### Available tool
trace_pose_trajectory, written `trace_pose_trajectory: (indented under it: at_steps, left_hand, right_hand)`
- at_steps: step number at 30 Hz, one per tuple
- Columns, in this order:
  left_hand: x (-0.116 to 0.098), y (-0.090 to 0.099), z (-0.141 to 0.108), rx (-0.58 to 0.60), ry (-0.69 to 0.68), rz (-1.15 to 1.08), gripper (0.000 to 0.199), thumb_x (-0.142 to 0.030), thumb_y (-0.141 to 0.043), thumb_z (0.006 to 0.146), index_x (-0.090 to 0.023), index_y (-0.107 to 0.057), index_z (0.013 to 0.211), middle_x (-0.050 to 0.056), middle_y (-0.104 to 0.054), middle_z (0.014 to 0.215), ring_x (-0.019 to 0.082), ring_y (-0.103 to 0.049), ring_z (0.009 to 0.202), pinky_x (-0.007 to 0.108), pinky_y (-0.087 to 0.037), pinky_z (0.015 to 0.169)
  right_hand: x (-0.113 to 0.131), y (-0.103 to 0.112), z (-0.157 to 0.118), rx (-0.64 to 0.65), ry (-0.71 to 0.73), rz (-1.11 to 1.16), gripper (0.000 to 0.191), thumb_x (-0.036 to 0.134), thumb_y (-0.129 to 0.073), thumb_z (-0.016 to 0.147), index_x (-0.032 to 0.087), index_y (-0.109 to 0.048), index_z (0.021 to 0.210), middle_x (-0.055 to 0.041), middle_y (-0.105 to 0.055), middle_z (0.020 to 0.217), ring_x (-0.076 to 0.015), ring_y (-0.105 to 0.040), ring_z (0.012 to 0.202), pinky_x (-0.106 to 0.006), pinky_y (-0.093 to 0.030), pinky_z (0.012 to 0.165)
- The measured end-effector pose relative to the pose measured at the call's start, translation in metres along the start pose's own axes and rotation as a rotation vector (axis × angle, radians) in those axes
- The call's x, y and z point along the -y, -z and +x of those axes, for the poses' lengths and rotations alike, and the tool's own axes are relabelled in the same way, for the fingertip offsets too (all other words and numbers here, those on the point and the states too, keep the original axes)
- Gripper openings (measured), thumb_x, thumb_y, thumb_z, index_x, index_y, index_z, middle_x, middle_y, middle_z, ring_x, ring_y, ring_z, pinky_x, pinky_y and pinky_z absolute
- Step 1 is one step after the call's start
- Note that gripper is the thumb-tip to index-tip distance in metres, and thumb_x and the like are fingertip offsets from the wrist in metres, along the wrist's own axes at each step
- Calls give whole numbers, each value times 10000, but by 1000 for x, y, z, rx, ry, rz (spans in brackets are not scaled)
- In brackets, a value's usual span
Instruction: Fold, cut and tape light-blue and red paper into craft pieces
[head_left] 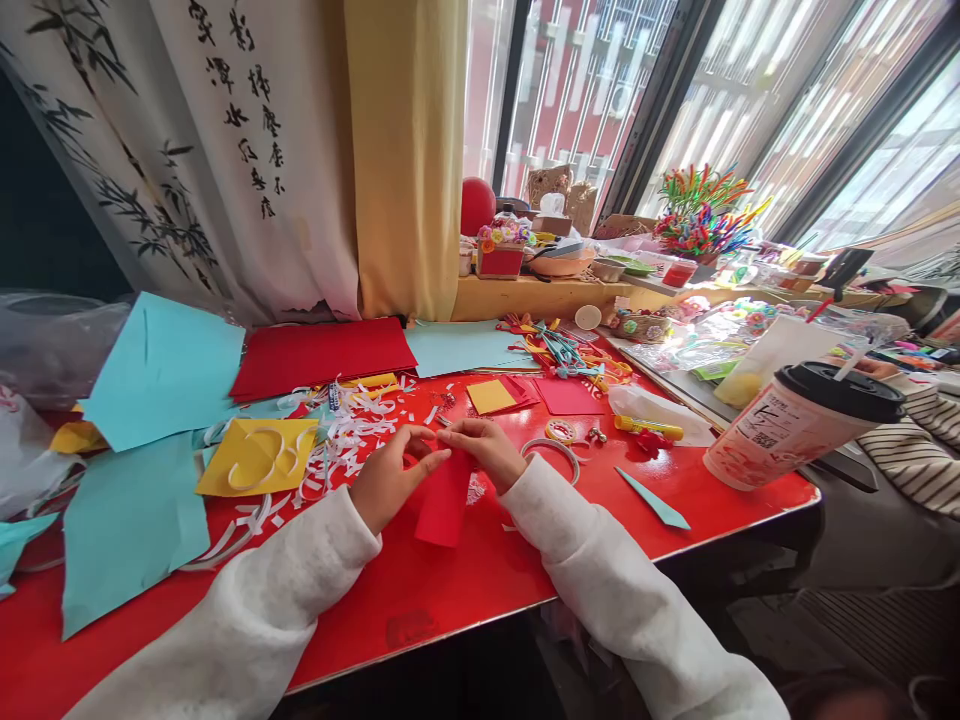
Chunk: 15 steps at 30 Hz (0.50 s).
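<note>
A narrow strip of red paper (442, 508) hangs down between my hands over the red table. My left hand (399, 474) is curled at its upper left edge, thumb and fingertips pinched at the top. My right hand (486, 448) pinches the top of the same paper from the other side, its fingertips close to those of my left hand. Behind them lie a yellow square (491, 397) and a pink-red sheet (568, 396). To the right of my right hand are a roll of tape (560, 431) and a white ring (551, 443).
Light blue sheets (135, 540), a yellow sheet (255, 457) and white paper shreds (349, 430) lie left. Red sheets (322, 355) are stacked behind. At right stand a glue stick (649, 428), a blue paper piece (652, 498) and a large cup (795, 425). A person's striped sleeve (915, 450) shows far right.
</note>
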<state>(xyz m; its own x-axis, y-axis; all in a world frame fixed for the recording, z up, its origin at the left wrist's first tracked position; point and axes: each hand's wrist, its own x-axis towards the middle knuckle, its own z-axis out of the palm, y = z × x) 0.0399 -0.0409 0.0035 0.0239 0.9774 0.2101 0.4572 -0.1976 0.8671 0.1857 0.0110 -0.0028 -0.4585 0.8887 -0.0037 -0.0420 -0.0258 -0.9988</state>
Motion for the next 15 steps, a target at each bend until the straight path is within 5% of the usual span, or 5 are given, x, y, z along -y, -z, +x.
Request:
trace_pose_trajectory:
  at_steps: [8,15]
  left_hand:
    - [9,-4,-1,56,108,-84,284,-368,-523,658,-182,-470,866,-42,-494,544,104,-461,484,203,-333,442]
    - [16,-5,-1,60,134,-48,227,-387,-511,656,-173,-532,731,6,-585,640,136,-528,569,221,-363,484]
  right_hand:
    - [-6,-10,-4,-29,275,-355,239,369,-525,679,132,-550,665,3,-536,632,-85,-464,601,-201,-364,563]
    - [-6,-7,-5,-11,355,-547,204,334,-515,701,135,-538,665,-4,-557,651,-85,-477,602,-190,-368,568]
